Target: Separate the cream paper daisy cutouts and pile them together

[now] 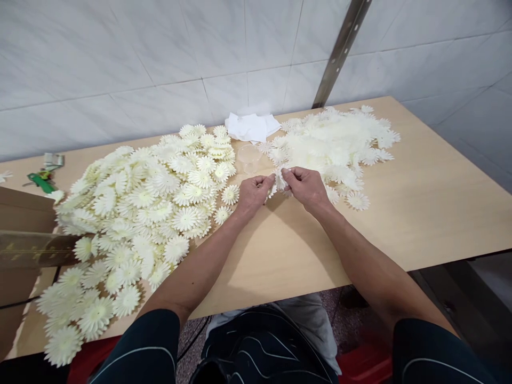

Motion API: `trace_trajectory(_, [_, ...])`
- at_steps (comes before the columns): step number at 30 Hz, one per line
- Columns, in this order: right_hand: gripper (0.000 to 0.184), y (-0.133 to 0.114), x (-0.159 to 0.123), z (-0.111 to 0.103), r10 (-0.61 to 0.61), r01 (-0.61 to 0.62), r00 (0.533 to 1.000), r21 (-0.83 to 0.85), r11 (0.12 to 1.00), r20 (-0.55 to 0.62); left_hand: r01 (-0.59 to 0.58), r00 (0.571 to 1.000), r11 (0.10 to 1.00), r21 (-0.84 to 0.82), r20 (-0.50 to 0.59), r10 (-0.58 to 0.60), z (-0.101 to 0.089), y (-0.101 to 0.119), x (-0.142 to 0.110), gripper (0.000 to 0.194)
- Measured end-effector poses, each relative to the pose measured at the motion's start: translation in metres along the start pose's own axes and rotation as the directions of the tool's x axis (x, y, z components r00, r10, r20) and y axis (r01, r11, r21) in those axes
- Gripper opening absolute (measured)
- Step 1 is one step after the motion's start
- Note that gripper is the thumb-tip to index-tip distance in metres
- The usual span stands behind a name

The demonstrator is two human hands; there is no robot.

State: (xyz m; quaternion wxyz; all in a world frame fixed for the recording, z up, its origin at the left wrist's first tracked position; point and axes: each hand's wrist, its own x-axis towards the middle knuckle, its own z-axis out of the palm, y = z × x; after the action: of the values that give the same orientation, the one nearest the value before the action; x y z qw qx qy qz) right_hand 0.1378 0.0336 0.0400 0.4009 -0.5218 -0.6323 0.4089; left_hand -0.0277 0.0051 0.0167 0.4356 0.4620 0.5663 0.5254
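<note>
My left hand (255, 194) and my right hand (306, 185) meet near the middle of the table, both closed in a pinch on pale artificial flower petals (280, 180). The petal piece sits between the two sets of fingertips, and part of it is hidden by them. To the left of my left hand spreads a large heap of cream flower heads (160, 184) with yellowish centres. Behind and right of my right hand lies a pile of thinner, whiter petal layers (332, 141).
White tissue (253, 127) lies against the tiled wall, with a clear round plastic piece (248, 154) in front. A green-handled tool (42, 183) rests at the far left, near a cardboard box (24, 213). A metal upright (342, 50) stands behind the wooden table (432, 213).
</note>
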Motion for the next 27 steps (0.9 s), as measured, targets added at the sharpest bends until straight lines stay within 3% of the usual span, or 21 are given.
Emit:
trace_trajectory(4, [0.053, -0.0011, -0.0004, -0.0014, -0.009, 0.007, 1.000, -0.068, 0.998, -0.028, 0.024, 1.000, 0.998, -0.059, 0.008, -0.023, -0.0002, 0.0026, -0.0004, 0.062])
trace_trajectory(8, [0.050, -0.0023, 0.0000, -0.0017, -0.003, 0.000, 0.999, -0.096, 0.995, -0.032, 0.103, 0.994, 0.992, -0.076, 0.041, -0.100, -0.0011, 0.0050, 0.0004, 0.037])
trace_trajectory(17, [0.054, -0.0037, -0.0024, 0.0003, -0.032, 0.033, 0.999, -0.067, 0.997, 0.014, 0.121, 0.992, 0.991, -0.048, -0.018, -0.122, 0.0011, 0.0048, 0.0007, 0.021])
trace_trajectory(22, [0.054, 0.0006, 0.0010, 0.0001, -0.131, 0.116, 0.984, -0.129, 0.985, -0.122, 0.116, 0.992, 0.993, 0.006, -0.040, -0.116, 0.0025, 0.0068, 0.0001, 0.020])
trace_trajectory(27, [0.055, -0.0002, 0.0044, -0.0063, -0.118, 0.107, 0.967, -0.062, 0.992, -0.227, 0.112, 0.992, 0.994, 0.017, -0.057, -0.110, 0.0027, 0.0073, -0.0009, 0.022])
